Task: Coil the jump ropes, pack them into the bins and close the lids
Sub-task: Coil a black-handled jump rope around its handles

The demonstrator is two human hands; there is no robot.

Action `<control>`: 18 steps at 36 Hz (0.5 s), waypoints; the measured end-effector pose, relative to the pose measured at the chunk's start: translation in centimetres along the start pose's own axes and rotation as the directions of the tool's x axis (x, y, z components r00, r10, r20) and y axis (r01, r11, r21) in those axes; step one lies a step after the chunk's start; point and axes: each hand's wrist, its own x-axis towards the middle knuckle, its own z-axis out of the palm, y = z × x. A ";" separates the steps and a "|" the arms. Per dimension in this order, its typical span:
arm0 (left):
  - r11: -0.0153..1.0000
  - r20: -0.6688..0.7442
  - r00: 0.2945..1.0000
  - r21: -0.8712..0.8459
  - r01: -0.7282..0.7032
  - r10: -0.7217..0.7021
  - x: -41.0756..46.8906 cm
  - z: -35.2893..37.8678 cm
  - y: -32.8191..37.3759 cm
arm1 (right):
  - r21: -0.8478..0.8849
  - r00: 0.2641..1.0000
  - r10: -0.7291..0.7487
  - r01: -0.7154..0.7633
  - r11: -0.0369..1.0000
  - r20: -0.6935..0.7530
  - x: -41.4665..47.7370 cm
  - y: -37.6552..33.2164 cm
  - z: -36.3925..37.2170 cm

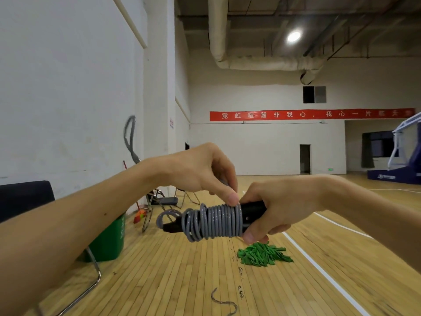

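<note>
A grey jump rope (214,221) is wound in tight turns around its black handles (252,212), held at chest height in front of me. My right hand (271,208) grips the right end of the handles. My left hand (205,172) is above the coil, thumb and fingers pinching the rope at the last turn. A blurred loop of the loose grey rope (129,135) swings in the air behind my left forearm. A short loop sticks out at the coil's left end.
A green bin (111,238) stands on the wooden floor at the left, beside folding chairs (159,201). A green shredded heap (262,254) lies on the floor below my hands. A short grey cord piece (224,303) lies near the bottom. A dark chair (25,197) is at far left.
</note>
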 end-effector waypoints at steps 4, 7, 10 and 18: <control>0.984 0.057 0.998 -0.177 0.035 -0.025 -0.6 0.0 -0.8 | 0.030 0.995 -0.092 0.091 0.995 0.040 -0.4 -0.4 -0.1; 0.966 0.046 0.999 -0.256 0.026 -0.015 -0.7 -0.1 -1.6 | 0.055 0.990 -0.142 0.140 0.989 0.019 -0.6 -0.5 -0.3; 0.930 0.075 0.997 -0.366 0.003 0.026 -0.7 0.0 -1.6 | 0.129 0.979 -0.204 0.205 0.970 -0.020 -0.9 -0.4 -0.5; 0.870 -0.058 0.967 -0.452 0.195 -0.246 0.2 1.5 -8.2 | 0.249 0.944 -0.247 0.299 0.921 -0.220 -1.2 -0.1 -1.0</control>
